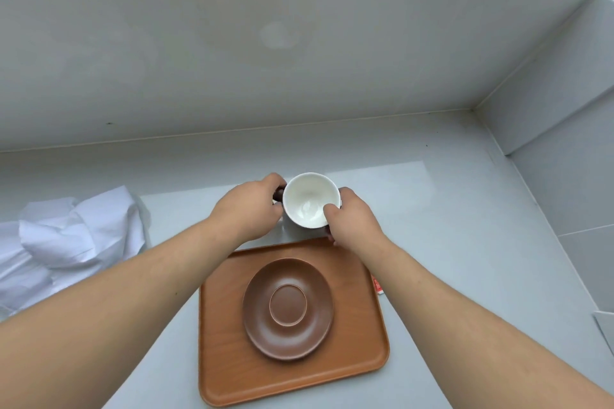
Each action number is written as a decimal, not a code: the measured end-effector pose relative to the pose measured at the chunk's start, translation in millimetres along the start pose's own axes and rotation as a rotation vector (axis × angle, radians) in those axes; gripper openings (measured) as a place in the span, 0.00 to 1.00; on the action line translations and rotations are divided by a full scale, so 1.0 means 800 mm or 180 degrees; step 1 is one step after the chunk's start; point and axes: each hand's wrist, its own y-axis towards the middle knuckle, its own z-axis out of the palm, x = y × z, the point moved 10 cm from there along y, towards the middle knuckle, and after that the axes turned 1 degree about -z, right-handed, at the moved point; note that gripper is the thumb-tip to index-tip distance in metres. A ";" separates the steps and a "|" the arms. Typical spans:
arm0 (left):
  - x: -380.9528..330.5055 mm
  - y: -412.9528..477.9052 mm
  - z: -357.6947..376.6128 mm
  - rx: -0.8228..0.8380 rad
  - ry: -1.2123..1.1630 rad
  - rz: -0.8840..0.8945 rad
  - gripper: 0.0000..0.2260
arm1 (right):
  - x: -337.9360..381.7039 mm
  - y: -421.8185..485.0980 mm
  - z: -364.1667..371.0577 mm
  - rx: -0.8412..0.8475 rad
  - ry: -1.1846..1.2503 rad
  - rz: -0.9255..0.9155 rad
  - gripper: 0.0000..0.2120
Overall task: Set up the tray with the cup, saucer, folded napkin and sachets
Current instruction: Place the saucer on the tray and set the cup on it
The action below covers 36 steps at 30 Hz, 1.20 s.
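Observation:
A cup (307, 197), white inside and dark brown outside, is just beyond the far edge of the wooden tray (229, 359). My left hand (247, 209) grips its handle on the left. My right hand (352, 217) holds its right side, thumb over the rim. A brown saucer (259, 315) lies in the middle of the tray with nothing on it. A crumpled white napkin (66, 236) lies on the counter at the left. A red-and-white sachet (377, 285) shows beside the tray's right edge, mostly hidden by my right forearm.
The grey counter (465, 209) ends at a tiled back wall and a side wall on the right. A white sheet corner (606, 325) shows at the right edge.

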 end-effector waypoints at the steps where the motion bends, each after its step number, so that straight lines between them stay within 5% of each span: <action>1: 0.003 -0.007 -0.003 -0.0031 0.0002 0.0004 0.10 | 0.001 -0.007 0.003 0.0034 -0.0042 -0.0060 0.14; 4: 0.016 -0.035 -0.008 0.0076 0.0080 0.0007 0.02 | 0.004 -0.032 0.011 0.0135 -0.0146 -0.0248 0.12; 9: 0.035 -0.096 0.010 0.0614 0.0013 0.0025 0.11 | 0.002 -0.085 0.031 0.0335 -0.0352 -0.0420 0.16; 12: 0.041 -0.131 0.026 0.0755 -0.0008 0.0072 0.08 | 0.001 -0.111 0.041 0.0354 -0.0542 -0.0525 0.17; 36: 0.056 -0.204 0.083 0.0798 -0.0119 -0.0057 0.09 | -0.039 -0.160 0.078 0.0613 -0.0902 -0.0465 0.21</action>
